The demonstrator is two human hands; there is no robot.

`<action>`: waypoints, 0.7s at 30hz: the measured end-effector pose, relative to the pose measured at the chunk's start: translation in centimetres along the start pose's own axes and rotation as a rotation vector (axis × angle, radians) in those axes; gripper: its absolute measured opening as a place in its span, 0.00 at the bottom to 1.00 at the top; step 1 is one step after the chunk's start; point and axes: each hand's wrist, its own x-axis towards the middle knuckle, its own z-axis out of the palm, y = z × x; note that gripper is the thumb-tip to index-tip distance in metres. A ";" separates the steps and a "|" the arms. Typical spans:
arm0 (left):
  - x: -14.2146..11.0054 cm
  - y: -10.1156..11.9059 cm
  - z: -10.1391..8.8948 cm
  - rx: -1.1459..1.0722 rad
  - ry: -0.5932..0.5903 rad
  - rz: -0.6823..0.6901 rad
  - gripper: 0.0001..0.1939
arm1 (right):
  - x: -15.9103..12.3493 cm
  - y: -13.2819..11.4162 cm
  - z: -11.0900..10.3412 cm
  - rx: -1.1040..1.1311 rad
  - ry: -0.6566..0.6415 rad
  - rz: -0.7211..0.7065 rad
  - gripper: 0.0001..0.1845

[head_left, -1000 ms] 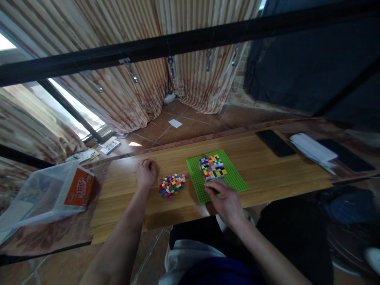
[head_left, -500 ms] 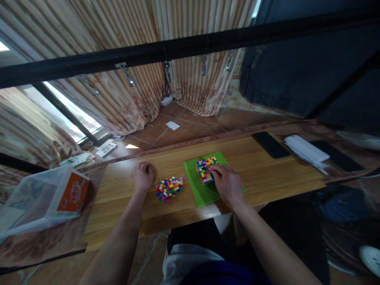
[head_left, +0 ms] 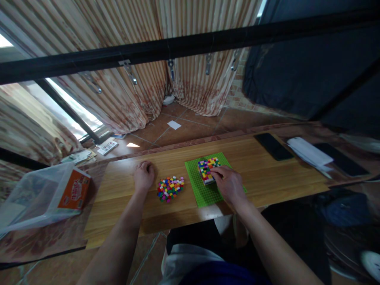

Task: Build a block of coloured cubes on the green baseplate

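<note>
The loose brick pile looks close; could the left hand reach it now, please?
Probably yes: the left hand rests on the table beside the loose brick pile, with nothing standing between them.

A table (head_left: 169, 161) stretches in front of the person; on it, from left to right, rest the left hand (head_left: 144, 176), a pile of bricks (head_left: 170, 189) just beside it, a baseplate (head_left: 204, 197) and, near the far edge, a phone (head_left: 273, 146); a block of bricks (head_left: 204, 168) sits on the baseplate, with the right hand (head_left: 228, 181) at its right side; a box (head_left: 75, 189) stands left of the table; beyond the table, paper (head_left: 173, 125) lies on the floor (head_left: 157, 132), before curtains (head_left: 192, 87).
</note>
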 end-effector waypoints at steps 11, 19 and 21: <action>0.0 0.0 0.0 -0.006 0.010 0.017 0.12 | 0.3 -0.1 0.1 0.098 0.012 0.073 0.10; -0.1 0.0 0.0 -0.010 0.019 -0.001 0.11 | 0.3 -0.2 -0.2 0.124 0.021 0.112 0.12; -0.1 0.0 0.1 -0.019 0.018 0.002 0.12 | 0.4 -0.2 -0.1 0.125 0.029 0.124 0.12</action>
